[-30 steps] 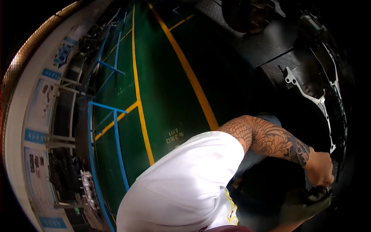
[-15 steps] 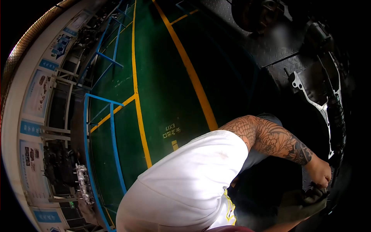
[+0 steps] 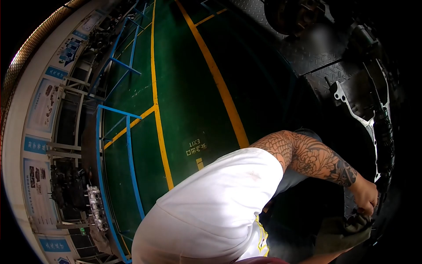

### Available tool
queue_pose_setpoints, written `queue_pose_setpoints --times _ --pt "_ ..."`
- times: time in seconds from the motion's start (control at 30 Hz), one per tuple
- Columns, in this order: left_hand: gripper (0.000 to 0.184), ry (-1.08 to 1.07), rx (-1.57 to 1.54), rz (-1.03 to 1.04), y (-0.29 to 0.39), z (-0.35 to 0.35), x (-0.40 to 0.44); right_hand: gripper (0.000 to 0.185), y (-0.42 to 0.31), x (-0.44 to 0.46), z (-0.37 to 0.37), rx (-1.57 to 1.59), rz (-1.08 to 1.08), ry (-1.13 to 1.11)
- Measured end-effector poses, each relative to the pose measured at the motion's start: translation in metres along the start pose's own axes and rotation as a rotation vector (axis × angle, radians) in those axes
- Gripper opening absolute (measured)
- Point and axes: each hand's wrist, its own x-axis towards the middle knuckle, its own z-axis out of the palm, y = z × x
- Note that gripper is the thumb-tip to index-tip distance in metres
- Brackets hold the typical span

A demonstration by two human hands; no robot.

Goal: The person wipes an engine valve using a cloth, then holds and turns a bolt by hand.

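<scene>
My left hand (image 3: 365,196), bare at the end of a tattooed arm, is closed with its fingertips bent down. It pinches something small that I cannot make out. Just below is my right hand (image 3: 354,228), dim and covered by what looks like a dark grey-green glove or cloth (image 3: 336,237). Its fingers are too dark to read. Both hands are close together, almost touching, at the lower right. Above them a metal housing (image 3: 368,121) with a pale machined flange and bolt holes stands in shadow. A dark ribbed part (image 3: 383,145) runs along its right side.
Tread-plate metal (image 3: 314,61) carries a dark round part (image 3: 299,15) at the top. Green floor (image 3: 176,119) with yellow lines (image 3: 220,83) lies to the left. Beyond it are blue frames (image 3: 128,154), metal racks with engine parts (image 3: 94,204) and wall posters (image 3: 39,185).
The view has shifted very slightly. My left hand has moved a little, still closed just above my right hand. Nothing else visibly differs.
</scene>
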Motion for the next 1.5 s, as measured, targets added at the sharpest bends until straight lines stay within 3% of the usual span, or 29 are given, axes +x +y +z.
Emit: queue_pose_setpoints --times 0.1,0.2,0.37,0.6,0.9,1.0,1.17,1.2,1.23,1.3,1.33,1.37,1.5 --pt "0.035 0.128 0.119 0.082 -0.009 0.009 0.009 0.037 0.0 0.0 0.0 -0.004 0.004 0.0" --pt "0.037 0.127 0.249 0.125 0.006 0.005 -0.002 0.037 0.002 -0.004 0.001 -0.001 -0.003 0.002" --pt "0.032 -0.043 0.187 -0.019 0.006 -0.005 0.005 0.038 0.0 -0.001 -0.002 0.001 0.006 0.003" --pt "0.035 0.137 0.194 0.122 0.005 0.005 0.002 0.04 0.001 -0.006 -0.005 0.005 0.009 0.007" --pt "0.037 0.18 0.212 0.079 -0.001 0.007 0.0 0.043 -0.001 -0.005 -0.009 0.002 0.013 0.021" --pt "0.025 0.234 0.163 0.144 -0.008 0.007 0.007 0.044 -0.002 -0.005 -0.015 0.003 0.007 0.025" --pt "0.02 0.168 0.45 0.15 0.05 -0.024 -0.03 0.046 -0.007 -0.032 0.002 0.12 -0.012 0.053" --pt "0.022 0.087 0.543 0.048 0.054 -0.028 -0.029 0.053 -0.015 -0.035 0.021 0.059 -0.013 0.084" --pt "0.021 0.102 0.561 0.1 0.048 -0.029 -0.031 0.052 -0.007 -0.031 0.019 0.134 -0.136 -0.088" --pt "0.021 0.099 0.555 0.12 0.047 -0.027 -0.033 0.047 0.004 -0.033 0.016 0.373 -0.052 -0.028" --pt "0.021 0.06 0.629 0.082 0.056 -0.03 -0.034 0.046 0.017 -0.034 0.004 0.28 0.049 0.034" --pt "0.018 0.064 0.558 0.038 0.056 -0.03 -0.032 0.042 0.007 -0.035 0.013 0.429 0.243 0.194" --pt "0.005 0.15 0.499 0.141 0.053 -0.029 -0.028 0.04 0.012 -0.022 0.023 0.271 -0.035 0.061"
